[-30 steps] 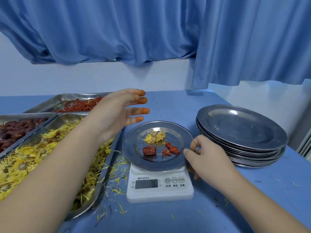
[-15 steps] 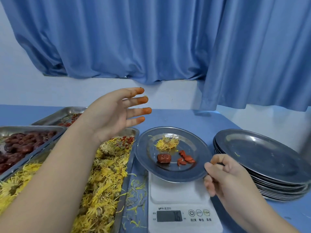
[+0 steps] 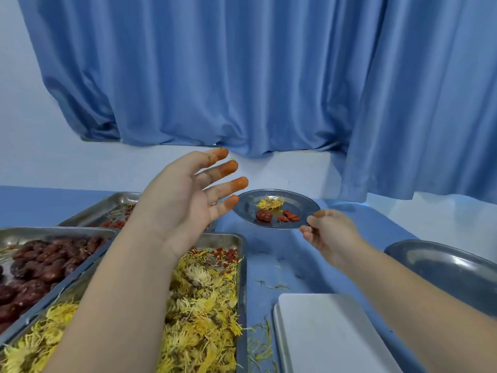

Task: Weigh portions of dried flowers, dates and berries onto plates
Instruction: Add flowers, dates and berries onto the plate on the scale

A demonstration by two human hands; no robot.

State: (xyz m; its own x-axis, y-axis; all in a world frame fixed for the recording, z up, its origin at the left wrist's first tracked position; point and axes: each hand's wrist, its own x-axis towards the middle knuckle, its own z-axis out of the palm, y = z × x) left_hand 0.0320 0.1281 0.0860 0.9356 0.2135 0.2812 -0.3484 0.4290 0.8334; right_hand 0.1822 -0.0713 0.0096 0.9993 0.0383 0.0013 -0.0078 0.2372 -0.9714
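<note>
Blue table [image 3: 271, 254], curtained wall behind. Right hand [image 3: 330, 232] pinches the near-right rim of the loaded plate [image 3: 305, 205] at far centre; left hand [image 3: 183, 200] hovers spread, empty. Plate likely light, stiff, slick; portions lie loose, so keep it level.

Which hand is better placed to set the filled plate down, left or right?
The right hand: it pinches the rim of the filled plate over the table. The left hand is open above the trays and holds nothing.
</note>
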